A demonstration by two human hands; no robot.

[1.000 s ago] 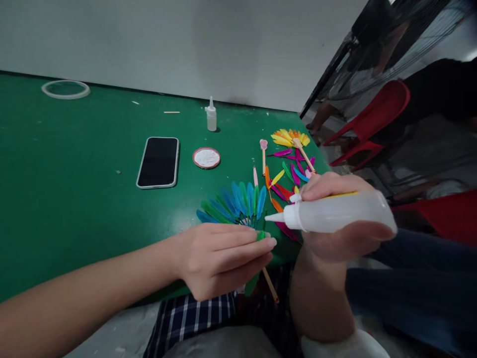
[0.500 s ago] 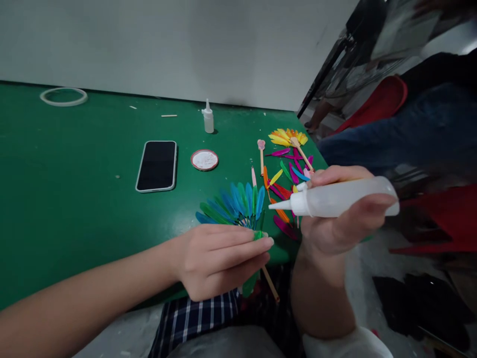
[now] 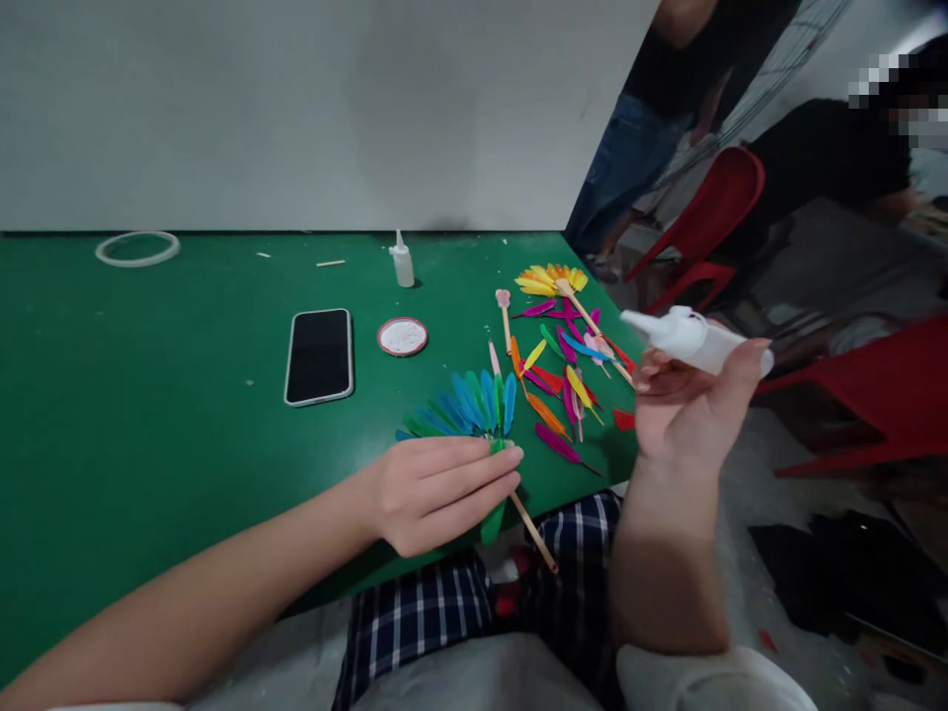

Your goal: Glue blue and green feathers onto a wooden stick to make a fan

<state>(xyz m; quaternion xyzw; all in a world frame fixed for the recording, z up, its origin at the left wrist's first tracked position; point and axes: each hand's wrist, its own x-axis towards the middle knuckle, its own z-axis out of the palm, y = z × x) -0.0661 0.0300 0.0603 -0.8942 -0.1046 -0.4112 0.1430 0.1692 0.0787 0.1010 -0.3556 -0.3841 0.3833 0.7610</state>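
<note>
My left hand (image 3: 440, 494) is closed round the base of a blue and green feather fan (image 3: 474, 400) at the table's front edge. A wooden stick handle (image 3: 534, 533) slants down from under my fingers. Also by those fingertips is a loose-looking green feather (image 3: 493, 521), its lower end hanging below the hand; how it is held is partly hidden. On the right, my right hand (image 3: 685, 415) grips a white squeeze glue bottle (image 3: 696, 341), held up off the table with its nozzle pointing left, apart from the fan.
Loose coloured feathers (image 3: 559, 442) lie right of the fan, near a yellow feather fan (image 3: 552, 279) and a heart-topped stick (image 3: 505, 316). Further left are a phone (image 3: 320, 355), a round white-topped disc (image 3: 402, 337), a small bottle (image 3: 402, 265) and a ring (image 3: 137, 250). Red chairs (image 3: 700, 217) and people stand right.
My right hand has drawn the glue bottle away from the fan, to the right and up. My left hand still holds the fan. The view has shifted slightly.
</note>
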